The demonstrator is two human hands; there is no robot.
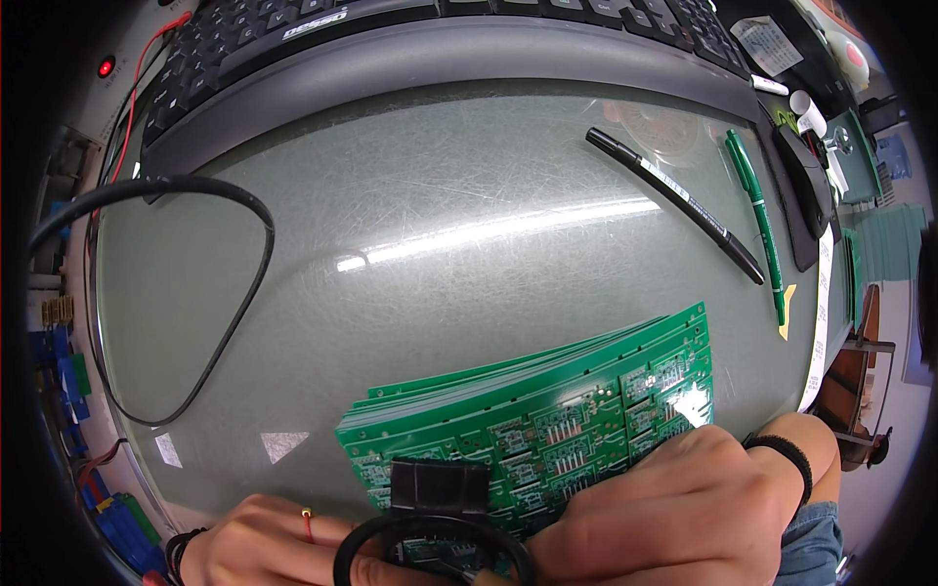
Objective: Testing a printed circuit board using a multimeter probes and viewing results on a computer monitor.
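Observation:
A stack of green circuit boards lies slightly fanned near the lower middle, its copper-patterned top board facing up. My right hand rests over the stack's near right part, fingers curled and closed; what its fingertips grip is hidden. My left hand is at the near left edge of the boards, its fingers bent together, tips partly covered. Between the hands a black ring-shaped thing stands in front of the boards, with a dark rectangular piece above it. Something small and pale shows at the ring's lower edge, too little to name.
A black keyboard spans the far side. A black marker and a green pen lie at the right, near a black mouse. A black cable loops across the left. A red light glows far left.

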